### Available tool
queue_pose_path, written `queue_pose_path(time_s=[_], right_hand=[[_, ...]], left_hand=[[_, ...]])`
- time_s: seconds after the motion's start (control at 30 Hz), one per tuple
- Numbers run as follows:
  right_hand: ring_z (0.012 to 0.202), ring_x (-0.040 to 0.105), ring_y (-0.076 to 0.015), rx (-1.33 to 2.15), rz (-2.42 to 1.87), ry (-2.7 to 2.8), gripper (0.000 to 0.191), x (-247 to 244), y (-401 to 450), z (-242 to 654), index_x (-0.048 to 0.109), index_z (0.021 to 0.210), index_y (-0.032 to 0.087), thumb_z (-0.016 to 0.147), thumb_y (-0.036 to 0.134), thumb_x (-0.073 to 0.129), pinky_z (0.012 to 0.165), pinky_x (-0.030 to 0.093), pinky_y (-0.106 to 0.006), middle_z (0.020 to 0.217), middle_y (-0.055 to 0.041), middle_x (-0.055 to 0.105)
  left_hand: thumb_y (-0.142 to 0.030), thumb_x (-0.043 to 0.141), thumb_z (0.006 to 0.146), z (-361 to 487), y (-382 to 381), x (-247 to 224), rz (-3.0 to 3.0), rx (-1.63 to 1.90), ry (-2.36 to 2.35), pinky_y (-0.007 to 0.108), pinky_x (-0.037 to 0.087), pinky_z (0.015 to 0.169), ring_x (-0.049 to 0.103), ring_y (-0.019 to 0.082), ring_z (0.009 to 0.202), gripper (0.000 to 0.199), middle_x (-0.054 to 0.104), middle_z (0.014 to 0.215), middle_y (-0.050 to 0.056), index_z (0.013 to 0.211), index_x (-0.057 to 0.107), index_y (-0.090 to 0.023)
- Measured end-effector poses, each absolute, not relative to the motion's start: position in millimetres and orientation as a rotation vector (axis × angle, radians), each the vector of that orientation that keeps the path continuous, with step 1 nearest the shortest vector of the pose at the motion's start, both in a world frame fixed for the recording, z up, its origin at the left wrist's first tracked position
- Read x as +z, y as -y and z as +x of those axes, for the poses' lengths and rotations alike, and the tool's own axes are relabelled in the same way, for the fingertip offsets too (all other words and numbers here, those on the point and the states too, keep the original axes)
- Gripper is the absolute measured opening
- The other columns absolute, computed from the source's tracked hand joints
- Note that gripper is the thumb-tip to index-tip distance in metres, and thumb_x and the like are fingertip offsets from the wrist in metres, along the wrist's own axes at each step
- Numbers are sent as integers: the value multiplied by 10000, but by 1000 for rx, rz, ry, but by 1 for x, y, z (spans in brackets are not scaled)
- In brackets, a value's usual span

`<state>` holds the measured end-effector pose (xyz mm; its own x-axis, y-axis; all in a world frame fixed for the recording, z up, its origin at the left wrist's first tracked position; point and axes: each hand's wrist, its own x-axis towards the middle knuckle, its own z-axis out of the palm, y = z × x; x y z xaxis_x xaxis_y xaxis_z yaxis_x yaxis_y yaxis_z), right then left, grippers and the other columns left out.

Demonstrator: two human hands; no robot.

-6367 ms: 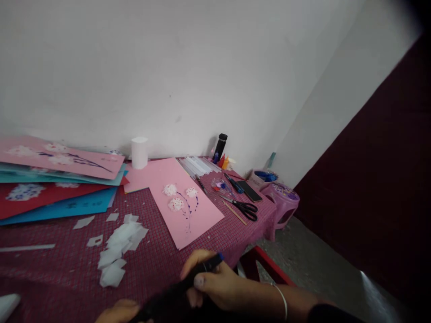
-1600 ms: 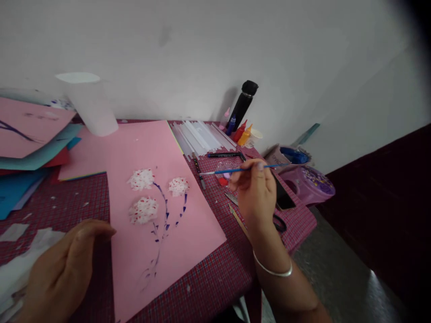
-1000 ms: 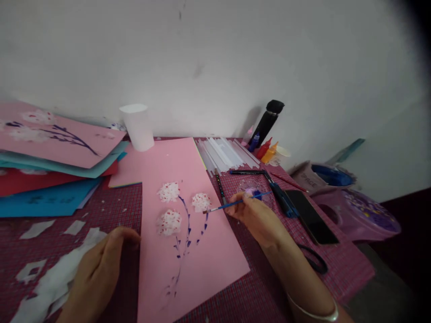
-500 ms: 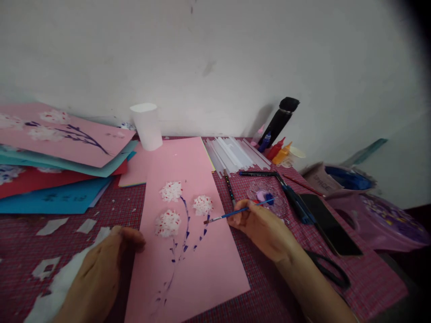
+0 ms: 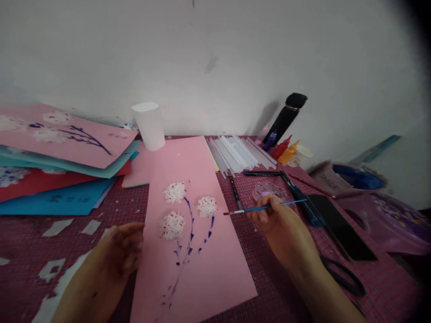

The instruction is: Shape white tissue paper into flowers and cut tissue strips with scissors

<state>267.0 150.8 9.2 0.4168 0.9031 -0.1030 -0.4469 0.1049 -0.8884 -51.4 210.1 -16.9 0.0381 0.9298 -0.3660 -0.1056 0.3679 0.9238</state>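
My right hand [image 5: 281, 226] pinches a thin blue paintbrush [image 5: 259, 208], its tip pointing left over the right part of a pink paper sheet [image 5: 202, 278]. On that sheet are several white, red-dotted flower heads [image 5: 172, 225] with dark purple stems and small leaf marks [image 5: 191, 229]. By the sheet's left edge is my left hand [image 5: 117, 251], fingers loosely bent and holding nothing; I cannot tell whether it presses on the paper. Partly behind my right hand lies a clear paint palette [image 5: 266, 190] with purple paint.
Painted coloured sheets [image 5: 77, 139] are stacked at the left, near a white paper roll [image 5: 150, 128]. White sticks [image 5: 239, 152], paint bottles [image 5: 288, 151], a black bottle [image 5: 286, 117], a phone [image 5: 343, 229] and a dark-handled brush [image 5: 235, 188] occupy the right. Paper scraps [image 5: 57, 227] lie left.
My right hand has moved right with the paintbrush, whose tip has left the right stem. My left hand has turned slightly, fingers now more in view. The camera view has shifted a little.
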Motion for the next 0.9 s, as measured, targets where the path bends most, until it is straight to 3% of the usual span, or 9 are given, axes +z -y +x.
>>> queue_pose_path(time_s=[0.17,0.43,0.57,0.67,0.8,0.9], right_hand=[[527,484,-120,1097,-1048,545,168,6,-152,266,615,765,224,831,379,623,615,463,-275,518,46,453],[543,533,-115,1115,-1071,530,182,7,-154,264,626,776,220,825,394,640,643,481,-250,503,49,468],[555,539,-122,1116,-1049,507,177,10,-154,264,624,761,219,815,386,646,624,475,-248,511,45,473],[560,527,-114,1111,-1043,505,159,10,-153,266,626,781,222,851,364,609,651,478,-246,526,43,482],[575,540,-125,1115,-1059,494,154,8,-151,268,623,778,229,839,370,625,646,479,-251,531,41,491],[559,538,-132,1125,-1069,502,165,11,-153,265,626,767,228,800,386,661,601,472,-254,516,41,485]], left_hand=[[-523,583,795,-43,-209,-5,616,942,-1119,222,361,435,364,80,463,379,505,611,0,867,744,-188],[-511,675,713,-38,-207,0,621,992,-1100,209,356,438,379,62,439,377,530,577,-13,811,737,-153],[-403,719,673,-37,-204,2,725,979,-1149,199,316,414,363,67,435,236,489,544,-42,707,659,-177],[-333,717,685,-38,-203,-3,1089,984,-1288,212,329,429,382,85,446,185,472,538,-56,671,588,-202],[-268,624,792,-39,-202,-13,1991,948,-1385,262,444,614,572,154,666,90,604,729,2,720,614,-214],[-197,519,864,-40,-198,-11,2349,918,-1287,248,460,632,605,143,689,139,608,749,-1,749,596,-218]])
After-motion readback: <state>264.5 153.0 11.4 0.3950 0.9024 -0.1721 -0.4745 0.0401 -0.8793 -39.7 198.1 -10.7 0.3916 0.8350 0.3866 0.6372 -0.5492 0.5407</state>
